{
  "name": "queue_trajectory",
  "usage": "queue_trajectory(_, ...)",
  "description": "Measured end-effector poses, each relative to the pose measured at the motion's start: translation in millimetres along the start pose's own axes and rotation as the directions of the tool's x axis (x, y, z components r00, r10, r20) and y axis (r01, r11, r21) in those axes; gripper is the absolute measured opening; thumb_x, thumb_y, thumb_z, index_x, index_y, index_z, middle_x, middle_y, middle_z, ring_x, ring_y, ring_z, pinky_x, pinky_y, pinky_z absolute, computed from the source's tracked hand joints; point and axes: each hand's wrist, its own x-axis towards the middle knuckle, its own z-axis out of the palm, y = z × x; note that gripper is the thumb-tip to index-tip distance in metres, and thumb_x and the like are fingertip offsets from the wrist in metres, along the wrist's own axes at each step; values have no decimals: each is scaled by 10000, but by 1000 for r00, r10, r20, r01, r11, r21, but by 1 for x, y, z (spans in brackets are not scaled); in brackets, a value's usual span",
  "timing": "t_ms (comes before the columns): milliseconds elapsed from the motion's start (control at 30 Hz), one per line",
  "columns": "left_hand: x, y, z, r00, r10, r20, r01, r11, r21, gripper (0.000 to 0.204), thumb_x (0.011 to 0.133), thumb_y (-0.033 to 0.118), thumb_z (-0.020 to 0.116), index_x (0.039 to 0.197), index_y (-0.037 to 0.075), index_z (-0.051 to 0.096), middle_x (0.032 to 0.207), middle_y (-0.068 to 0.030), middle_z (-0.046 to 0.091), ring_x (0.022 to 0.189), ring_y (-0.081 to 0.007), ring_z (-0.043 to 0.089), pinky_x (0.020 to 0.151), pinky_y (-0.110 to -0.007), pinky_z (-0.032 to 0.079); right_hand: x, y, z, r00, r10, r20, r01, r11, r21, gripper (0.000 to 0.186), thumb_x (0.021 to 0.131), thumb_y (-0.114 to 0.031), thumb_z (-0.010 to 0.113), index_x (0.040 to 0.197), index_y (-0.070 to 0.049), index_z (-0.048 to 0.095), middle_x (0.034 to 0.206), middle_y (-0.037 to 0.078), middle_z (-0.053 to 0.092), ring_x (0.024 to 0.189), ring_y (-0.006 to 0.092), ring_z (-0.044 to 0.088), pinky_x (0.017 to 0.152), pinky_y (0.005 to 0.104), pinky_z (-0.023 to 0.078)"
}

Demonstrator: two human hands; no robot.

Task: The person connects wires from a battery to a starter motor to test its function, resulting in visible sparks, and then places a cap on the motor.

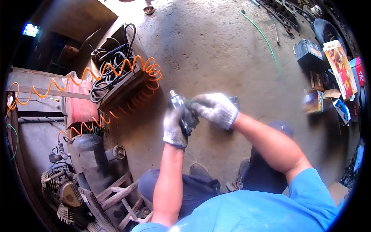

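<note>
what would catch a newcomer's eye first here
Mid-frame, two hands in grey knit gloves, the left hand and the right hand, grip a dark metal part above the concrete floor. To the left, a bright orange coiled hose loops over a crate of cables, with an air compressor at lower left.

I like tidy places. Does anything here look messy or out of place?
Yes. An orange coiled hose sprawls over a crate of tangled cables and trails to the air compressor. Boxes lie scattered on the floor. The gloved left hand and right hand grip a metal part, which looks undamaged.
</note>
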Motion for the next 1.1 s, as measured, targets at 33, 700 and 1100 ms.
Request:
queue_trajectory(33,-4,5,11,998,20,-51,-15,995,99,338,988,274,670,1239,50,633,966,-83,725,829,-195,721,714,-347,627,-2,2,2,1000,-26,-16,26,999,-46,284,1040,-271,630,1149,-29,732,971,159,771,868,251,738,827,381,574)
queue_trajectory(700,0,17,26,985,170,-19,-165,975,149,344,927,189,771,1203,32,638,967,-31,681,821,-138,672,752,-300,583,2,-6,-5,999,-29,24,34,966,-258,319,1007,-346,610,940,-60,736,876,168,745,840,375,722,759,461,557)
queue_trajectory(1100,0,16,27,983,138,119,-148,986,76,390,933,183,726,1275,42,604,1089,-49,678,935,-158,685,796,-308,601,-1,-10,-10,957,-258,-134,217,940,-261,447,922,-242,728,1347,-127,649,1130,190,709,987,379,717,865,473,581)
